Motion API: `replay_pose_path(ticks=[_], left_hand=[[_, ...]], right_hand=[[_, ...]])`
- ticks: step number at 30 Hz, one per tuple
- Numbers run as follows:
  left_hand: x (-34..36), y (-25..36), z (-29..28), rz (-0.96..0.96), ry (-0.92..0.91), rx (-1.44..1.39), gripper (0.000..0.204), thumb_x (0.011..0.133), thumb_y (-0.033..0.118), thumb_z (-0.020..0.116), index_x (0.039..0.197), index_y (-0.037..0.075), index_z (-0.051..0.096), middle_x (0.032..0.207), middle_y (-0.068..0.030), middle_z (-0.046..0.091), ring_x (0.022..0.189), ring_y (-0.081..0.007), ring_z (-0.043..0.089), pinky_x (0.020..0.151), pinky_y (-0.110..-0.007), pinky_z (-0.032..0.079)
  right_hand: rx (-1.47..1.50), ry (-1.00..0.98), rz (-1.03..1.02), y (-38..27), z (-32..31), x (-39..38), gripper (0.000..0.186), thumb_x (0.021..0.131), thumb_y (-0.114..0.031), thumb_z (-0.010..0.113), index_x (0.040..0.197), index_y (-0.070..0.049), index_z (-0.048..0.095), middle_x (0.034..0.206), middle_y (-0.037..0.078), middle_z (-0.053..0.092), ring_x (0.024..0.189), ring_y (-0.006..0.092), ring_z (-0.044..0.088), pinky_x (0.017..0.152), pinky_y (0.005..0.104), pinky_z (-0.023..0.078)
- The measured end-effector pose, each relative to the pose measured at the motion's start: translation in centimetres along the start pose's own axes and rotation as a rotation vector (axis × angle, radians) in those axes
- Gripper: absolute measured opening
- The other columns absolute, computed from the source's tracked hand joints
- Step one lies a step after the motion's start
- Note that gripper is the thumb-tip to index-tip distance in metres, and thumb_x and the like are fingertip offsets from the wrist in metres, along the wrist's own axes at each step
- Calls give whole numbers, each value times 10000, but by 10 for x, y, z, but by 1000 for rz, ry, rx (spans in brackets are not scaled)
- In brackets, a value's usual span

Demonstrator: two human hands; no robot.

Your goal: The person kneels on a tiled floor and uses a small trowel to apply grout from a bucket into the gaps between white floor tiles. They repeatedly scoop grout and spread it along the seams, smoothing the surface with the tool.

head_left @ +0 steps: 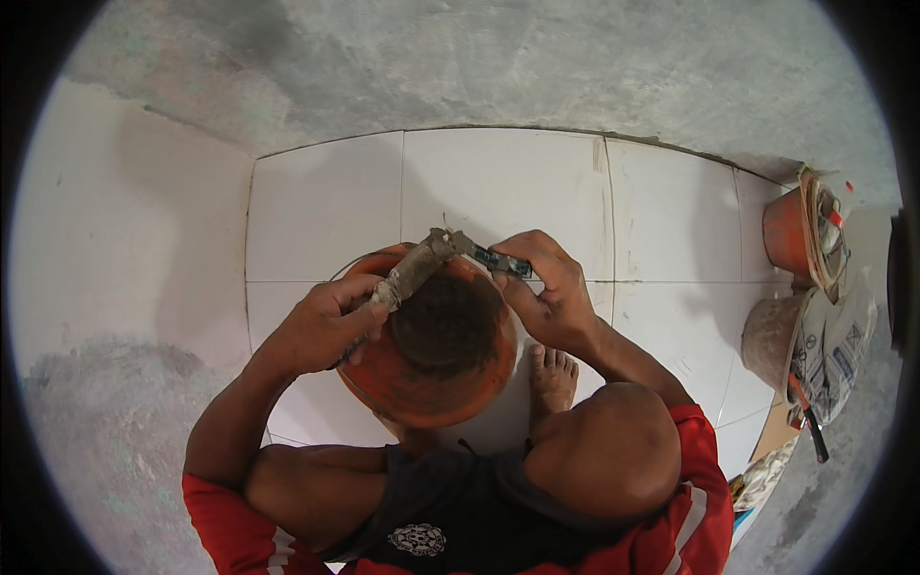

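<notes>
My left hand (331,321) is closed around a grey, rod-like piece crusted with mortar (417,268); its exact kind does not show. A short dark-handled tool (508,262), its end also caked in mortar, is gripped in my right hand (551,287). The two caked ends meet, or nearly meet, above the far rim of an orange bucket (436,407). Dark wet-looking mix (446,331) lies inside the bucket, which stands between my feet. My right foot (553,376) is bare on the tiles.
White floor tiles (508,182) run up to a grey plastered wall (460,67). At the right stand another orange bucket (786,233) and a greyish bucket (767,340) beside a crumpled printed sack (839,345). A tool with a black and orange handle (811,422) leans there.
</notes>
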State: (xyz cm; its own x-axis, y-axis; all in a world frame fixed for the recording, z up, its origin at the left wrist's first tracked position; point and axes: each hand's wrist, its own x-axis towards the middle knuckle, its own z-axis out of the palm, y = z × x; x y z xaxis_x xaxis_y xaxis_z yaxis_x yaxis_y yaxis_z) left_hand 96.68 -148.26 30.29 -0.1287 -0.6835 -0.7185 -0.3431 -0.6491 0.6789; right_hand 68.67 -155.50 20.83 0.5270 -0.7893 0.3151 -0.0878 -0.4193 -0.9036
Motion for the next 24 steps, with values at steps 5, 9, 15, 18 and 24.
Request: replay_pose_path(ticks=[5,9,15,18,24], left_hand=[[-1,6,5,32,-27,16,238,1013,223,561,1162,46,619,787,-6,591,572,-81,560,529,-255,459],[3,10,10,99,-11,75,214,1012,208,557,1121,34,620,775,5,581,574,-74,564,524,-249,462],[8,10,11,43,31,110,223,989,193,576,1129,23,618,830,-11,593,611,-91,573,571,-269,485],[14,5,11,27,82,60,249,976,189,598,1163,24,617,867,-21,607,636,-98,576,609,-285,502],[19,-18,-14,56,418,175,288,941,187,662,1163,19,587,839,-3,564,668,-76,520,620,-260,466]], right_hand=[[-76,4,-22,9,10,0,344,819,46,674,1155,-19,632,990,162,652,888,356,651,756,418,542],[-60,-28,2,9,20,-2,340,823,46,673,1154,-17,633,989,164,651,875,359,650,749,419,542],[90,-95,46,12,19,-4,327,843,37,673,1165,-11,644,1004,147,658,885,311,657,760,397,537],[231,-199,108,17,13,-14,315,889,45,655,1197,-19,651,1051,111,665,951,230,644,823,345,516],[321,15,421,46,-43,-74,263,983,10,607,1242,-35,612,1092,25,659,999,95,589,863,271,480]])
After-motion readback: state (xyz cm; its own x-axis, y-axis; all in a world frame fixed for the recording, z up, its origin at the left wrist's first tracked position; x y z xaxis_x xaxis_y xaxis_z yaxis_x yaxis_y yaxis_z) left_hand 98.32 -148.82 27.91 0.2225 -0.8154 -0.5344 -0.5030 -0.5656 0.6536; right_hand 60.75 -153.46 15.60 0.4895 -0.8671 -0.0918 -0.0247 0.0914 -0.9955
